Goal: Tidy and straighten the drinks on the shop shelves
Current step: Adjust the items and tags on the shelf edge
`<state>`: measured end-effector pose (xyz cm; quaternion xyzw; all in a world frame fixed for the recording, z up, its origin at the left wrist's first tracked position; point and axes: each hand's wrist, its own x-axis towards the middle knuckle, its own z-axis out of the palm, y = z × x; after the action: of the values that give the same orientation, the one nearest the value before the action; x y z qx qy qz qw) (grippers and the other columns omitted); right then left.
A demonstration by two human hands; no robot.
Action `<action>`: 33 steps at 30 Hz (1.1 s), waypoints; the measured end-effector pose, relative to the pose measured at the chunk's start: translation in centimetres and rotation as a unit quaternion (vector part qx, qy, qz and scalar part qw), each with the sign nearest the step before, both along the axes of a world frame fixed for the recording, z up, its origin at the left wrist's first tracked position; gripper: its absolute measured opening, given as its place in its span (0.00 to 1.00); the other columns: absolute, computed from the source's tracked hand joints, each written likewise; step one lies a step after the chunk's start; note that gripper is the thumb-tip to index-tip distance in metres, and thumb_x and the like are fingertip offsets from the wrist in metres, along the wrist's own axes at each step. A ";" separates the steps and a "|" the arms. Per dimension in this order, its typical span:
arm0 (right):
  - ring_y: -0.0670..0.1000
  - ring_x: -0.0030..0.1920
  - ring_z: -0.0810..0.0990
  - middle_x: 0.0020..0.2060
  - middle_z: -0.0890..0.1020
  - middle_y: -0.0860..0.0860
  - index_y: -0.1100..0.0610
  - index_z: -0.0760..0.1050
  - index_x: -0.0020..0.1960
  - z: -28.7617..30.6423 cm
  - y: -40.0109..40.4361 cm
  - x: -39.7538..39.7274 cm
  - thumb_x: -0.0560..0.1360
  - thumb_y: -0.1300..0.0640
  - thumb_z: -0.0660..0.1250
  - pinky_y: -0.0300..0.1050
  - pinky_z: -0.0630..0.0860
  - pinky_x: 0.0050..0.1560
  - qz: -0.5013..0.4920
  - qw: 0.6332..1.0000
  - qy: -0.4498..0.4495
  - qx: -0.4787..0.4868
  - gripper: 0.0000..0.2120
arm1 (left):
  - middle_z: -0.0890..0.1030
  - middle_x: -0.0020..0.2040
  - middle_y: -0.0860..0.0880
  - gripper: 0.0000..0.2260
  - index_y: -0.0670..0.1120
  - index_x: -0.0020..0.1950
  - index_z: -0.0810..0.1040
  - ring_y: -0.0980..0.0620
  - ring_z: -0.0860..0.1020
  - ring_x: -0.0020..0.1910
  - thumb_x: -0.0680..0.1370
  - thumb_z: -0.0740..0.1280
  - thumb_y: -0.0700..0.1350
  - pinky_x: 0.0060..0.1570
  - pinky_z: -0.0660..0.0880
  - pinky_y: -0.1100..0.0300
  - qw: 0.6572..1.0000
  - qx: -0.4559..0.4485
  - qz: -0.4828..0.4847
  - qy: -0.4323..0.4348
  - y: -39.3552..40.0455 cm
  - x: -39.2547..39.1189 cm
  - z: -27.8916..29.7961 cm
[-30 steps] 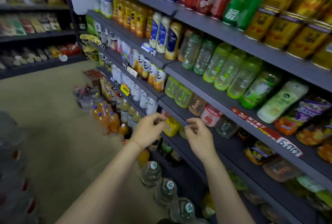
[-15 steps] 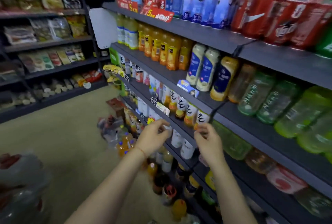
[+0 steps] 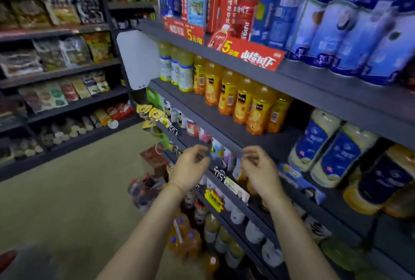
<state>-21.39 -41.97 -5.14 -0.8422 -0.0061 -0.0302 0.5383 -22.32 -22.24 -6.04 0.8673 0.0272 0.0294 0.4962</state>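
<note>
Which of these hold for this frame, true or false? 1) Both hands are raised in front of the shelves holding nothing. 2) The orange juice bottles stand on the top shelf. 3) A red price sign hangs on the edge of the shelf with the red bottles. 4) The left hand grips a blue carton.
1) True: the left hand and right hand hover with loosely curled fingers, nothing in them.
2) False: the orange juice bottles stand one shelf below the red bottles.
3) True: the red price sign sits on that shelf edge.
4) False: the left hand holds nothing; the blue cartons are on the upper shelf.
</note>
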 end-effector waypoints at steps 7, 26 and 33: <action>0.49 0.43 0.79 0.40 0.79 0.48 0.52 0.74 0.43 2.6 9.8 9.4 0.77 0.60 0.68 0.41 0.72 0.42 -0.036 0.996 -0.078 -0.037 0.06 | 0.78 0.52 0.50 0.09 0.49 0.59 0.77 0.49 0.78 0.46 0.80 0.64 0.43 0.44 0.75 0.54 0.995 -0.064 -0.035 -0.064 9.1 12.1 1.4; 0.64 0.62 0.76 0.65 0.74 0.61 0.62 0.55 0.75 25.7 27.9 29.1 0.77 0.43 0.66 0.53 0.71 0.49 -0.381 0.855 -0.185 -0.300 0.37 | 0.77 0.61 0.52 0.23 0.49 0.67 0.72 0.50 0.71 0.64 0.74 0.60 0.57 0.74 0.56 0.50 0.919 0.031 -0.121 -0.374 22.8 35.7 15.8; 0.56 0.51 0.79 0.56 0.80 0.54 0.60 0.68 0.63 26.5 26.7 30.2 0.73 0.42 0.71 0.53 0.76 0.45 -0.368 0.882 -0.189 -0.227 0.29 | 0.75 0.61 0.52 0.21 0.48 0.65 0.72 0.52 0.68 0.67 0.75 0.63 0.55 0.77 0.49 0.52 0.912 0.009 -0.139 -0.387 22.9 36.8 14.2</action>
<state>8.85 -15.29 21.36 -0.8614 0.1956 -0.3825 0.2711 14.45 0.63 8.11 0.7879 -0.2877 0.2935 0.4587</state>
